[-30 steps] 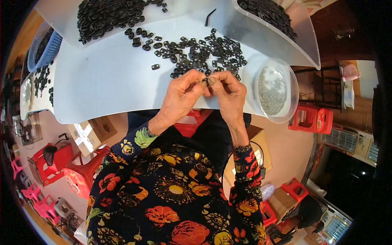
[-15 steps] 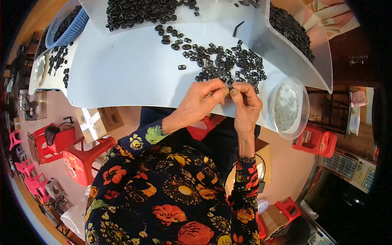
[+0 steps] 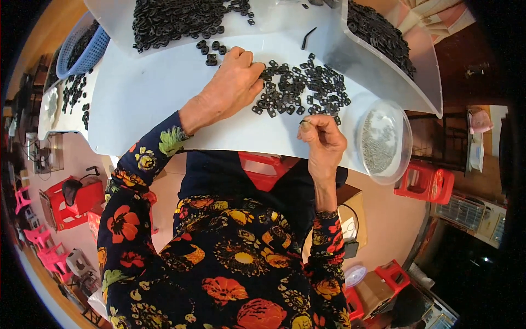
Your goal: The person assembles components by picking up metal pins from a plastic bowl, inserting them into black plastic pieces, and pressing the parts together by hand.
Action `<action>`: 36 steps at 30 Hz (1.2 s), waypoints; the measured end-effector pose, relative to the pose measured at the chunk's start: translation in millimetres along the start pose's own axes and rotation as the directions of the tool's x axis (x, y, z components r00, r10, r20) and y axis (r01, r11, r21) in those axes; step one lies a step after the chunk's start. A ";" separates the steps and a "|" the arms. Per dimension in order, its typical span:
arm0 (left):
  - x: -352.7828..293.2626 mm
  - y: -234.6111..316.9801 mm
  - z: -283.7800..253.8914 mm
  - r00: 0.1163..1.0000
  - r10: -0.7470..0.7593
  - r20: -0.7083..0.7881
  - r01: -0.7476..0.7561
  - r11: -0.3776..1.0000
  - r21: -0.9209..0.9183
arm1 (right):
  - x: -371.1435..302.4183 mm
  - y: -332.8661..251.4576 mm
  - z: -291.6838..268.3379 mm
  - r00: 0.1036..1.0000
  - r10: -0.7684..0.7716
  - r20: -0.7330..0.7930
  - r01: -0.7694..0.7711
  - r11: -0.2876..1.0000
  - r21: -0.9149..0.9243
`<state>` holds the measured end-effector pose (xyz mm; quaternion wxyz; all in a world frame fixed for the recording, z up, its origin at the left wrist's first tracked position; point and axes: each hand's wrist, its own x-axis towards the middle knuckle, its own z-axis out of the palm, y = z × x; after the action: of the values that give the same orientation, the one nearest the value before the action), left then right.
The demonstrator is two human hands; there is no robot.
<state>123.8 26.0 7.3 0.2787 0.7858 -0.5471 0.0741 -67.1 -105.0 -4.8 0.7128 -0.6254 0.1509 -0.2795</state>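
Small black plastic pieces with holes (image 3: 298,82) lie in a loose spread on the pale table. My left hand (image 3: 233,82) is over the left edge of this spread, back of the hand up, with curled fingers. Its fingertips are hidden, and so is anything between them. Nearer the table's front edge, my right hand (image 3: 324,140) pinches thumb and forefinger on a small black plastic piece (image 3: 302,122), mostly covered by the fingers. A few rounder black pieces (image 3: 211,58) lie just past my left hand.
A clear round tub (image 3: 406,151) of small silvery bits stands right of my right hand. Translucent bins hold more black pieces at the back (image 3: 181,24) and right (image 3: 378,38). A thin black bent tool (image 3: 308,38) lies beyond the spread. Far left is a blue basket (image 3: 93,49).
My hands were together at the table's front edge and are now apart. The left has moved away and to the left, over the pieces; the right stays near its place, still pinching.
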 end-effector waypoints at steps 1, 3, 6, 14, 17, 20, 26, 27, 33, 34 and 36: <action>1.5 0.0 0.0 1.000 0.004 0.024 -0.004 1.000 0.021 | 0.7 0.3 0.2 1.000 -0.010 0.015 0.011 1.000 -0.021; 1.9 -1.1 -0.1 0.999 0.008 0.046 -0.010 0.999 0.039 | 1.4 -0.2 3.5 1.000 -0.003 0.023 0.003 1.000 -0.009; 7.4 4.7 3.6 0.999 0.040 0.021 -0.040 0.999 0.007 | -0.4 0.8 -5.6 1.000 -0.020 0.023 0.021 0.999 -0.040; 7.6 5.6 2.1 0.987 0.071 -0.142 -0.086 0.991 -0.103 | 0.9 0.0 -0.1 1.000 0.007 0.030 -0.007 1.000 -0.012; 18.0 8.3 -3.0 0.994 0.093 -0.064 -0.099 0.991 -0.095 | 0.5 -0.4 -1.7 0.999 0.014 0.030 -0.013 1.000 -0.008; 26.0 11.7 1.1 0.987 0.154 0.037 -0.151 0.986 -0.067 | 0.0 -1.1 -2.4 0.999 0.015 0.035 -0.015 1.000 -0.012; 28.0 10.9 4.7 0.975 0.103 0.195 -0.102 0.995 -0.015 | 0.3 -4.0 1.6 0.999 0.031 0.017 -0.031 0.999 -0.008; 27.8 10.8 5.3 0.975 0.106 0.196 -0.105 0.994 -0.016 | 0.3 -3.5 1.0 0.999 0.034 0.023 -0.033 0.999 -0.020; 22.9 11.4 6.6 0.973 0.206 0.101 -0.194 0.974 -0.113 | 0.0 -4.5 0.0 0.999 0.024 0.040 -0.023 1.000 -0.017; 22.6 12.8 6.7 0.979 0.204 0.022 -0.200 0.972 -0.127 | 0.1 -4.2 -0.1 0.999 0.024 0.039 -0.023 1.000 -0.018; 20.6 18.1 3.3 0.978 0.200 -0.058 -0.206 0.968 -0.144 | 0.7 -3.1 -0.1 0.999 -0.011 0.038 0.013 0.998 -0.056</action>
<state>115.0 2.9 19.7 0.3393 0.7008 -0.6226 0.0781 -67.3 -105.7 -1.7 0.6960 -0.6511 0.1415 -0.2676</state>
